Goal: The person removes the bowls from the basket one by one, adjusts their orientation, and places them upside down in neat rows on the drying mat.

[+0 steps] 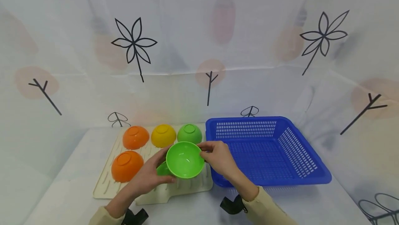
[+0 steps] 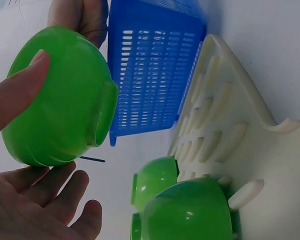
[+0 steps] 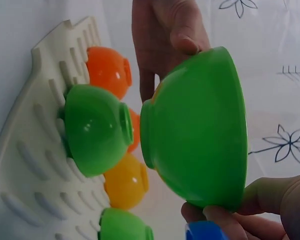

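A bright green bowl [image 1: 185,161] is held up over the cream drying rack [image 1: 187,190], its hollow inside turned toward the head camera. My left hand [image 1: 148,176] grips it from the left, thumb on one side and fingers on the other, as the left wrist view shows on the bowl's outer wall [image 2: 55,100]. At the upper right rim my right hand [image 1: 219,157] pinches the bowl between thumb and fingers. Behind the held bowl, another green bowl [image 1: 162,169] lies upside down on the rack, partly hidden by it and the left hand.
More upturned bowls stand on the rack: two orange ones [image 1: 135,137], a yellow one [image 1: 163,135] and a green one [image 1: 189,133]. Close to the rack's right side is a blue slotted basket [image 1: 249,119]. A white patterned cloth [image 1: 180,90] hangs behind the table.
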Action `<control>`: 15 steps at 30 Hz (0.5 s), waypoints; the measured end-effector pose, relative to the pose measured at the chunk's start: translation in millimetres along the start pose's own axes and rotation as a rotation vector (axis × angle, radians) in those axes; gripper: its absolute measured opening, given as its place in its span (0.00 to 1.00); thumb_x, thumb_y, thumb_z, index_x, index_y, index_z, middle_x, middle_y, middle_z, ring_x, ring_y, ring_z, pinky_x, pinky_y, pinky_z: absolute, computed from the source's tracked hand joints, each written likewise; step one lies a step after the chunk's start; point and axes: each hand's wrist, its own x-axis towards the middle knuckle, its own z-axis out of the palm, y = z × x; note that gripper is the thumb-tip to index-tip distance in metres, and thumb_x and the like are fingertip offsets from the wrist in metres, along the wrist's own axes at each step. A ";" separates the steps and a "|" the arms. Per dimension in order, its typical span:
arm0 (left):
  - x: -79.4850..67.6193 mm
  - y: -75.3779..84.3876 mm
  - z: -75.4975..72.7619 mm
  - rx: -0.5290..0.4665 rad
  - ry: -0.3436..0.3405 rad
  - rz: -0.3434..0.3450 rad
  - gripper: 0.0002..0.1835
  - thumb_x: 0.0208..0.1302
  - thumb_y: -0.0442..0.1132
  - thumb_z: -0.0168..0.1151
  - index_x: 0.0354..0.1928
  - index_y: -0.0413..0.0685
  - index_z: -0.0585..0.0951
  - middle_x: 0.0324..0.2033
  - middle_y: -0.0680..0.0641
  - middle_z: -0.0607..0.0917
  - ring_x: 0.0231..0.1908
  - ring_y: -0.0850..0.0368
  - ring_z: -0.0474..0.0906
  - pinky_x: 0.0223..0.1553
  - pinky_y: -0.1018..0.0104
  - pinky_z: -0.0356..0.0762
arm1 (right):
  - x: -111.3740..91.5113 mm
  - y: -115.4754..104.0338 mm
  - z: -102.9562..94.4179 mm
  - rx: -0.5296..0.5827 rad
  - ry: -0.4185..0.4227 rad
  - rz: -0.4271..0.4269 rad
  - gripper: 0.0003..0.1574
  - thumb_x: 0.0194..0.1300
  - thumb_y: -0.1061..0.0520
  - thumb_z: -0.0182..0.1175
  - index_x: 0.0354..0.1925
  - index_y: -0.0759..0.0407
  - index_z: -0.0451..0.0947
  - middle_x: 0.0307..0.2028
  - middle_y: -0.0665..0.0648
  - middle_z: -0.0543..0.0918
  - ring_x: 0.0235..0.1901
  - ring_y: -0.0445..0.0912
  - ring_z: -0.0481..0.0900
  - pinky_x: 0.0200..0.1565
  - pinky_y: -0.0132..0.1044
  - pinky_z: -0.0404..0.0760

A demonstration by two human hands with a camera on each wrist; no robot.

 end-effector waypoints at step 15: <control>2.6 -5.2 3.1 -0.061 0.001 -0.041 0.53 0.51 0.44 0.79 0.76 0.49 0.59 0.71 0.45 0.66 0.71 0.42 0.60 0.69 0.41 0.58 | 2.3 3.9 2.9 0.007 0.012 0.015 0.16 0.63 0.68 0.61 0.50 0.65 0.84 0.40 0.58 0.87 0.39 0.48 0.87 0.38 0.41 0.87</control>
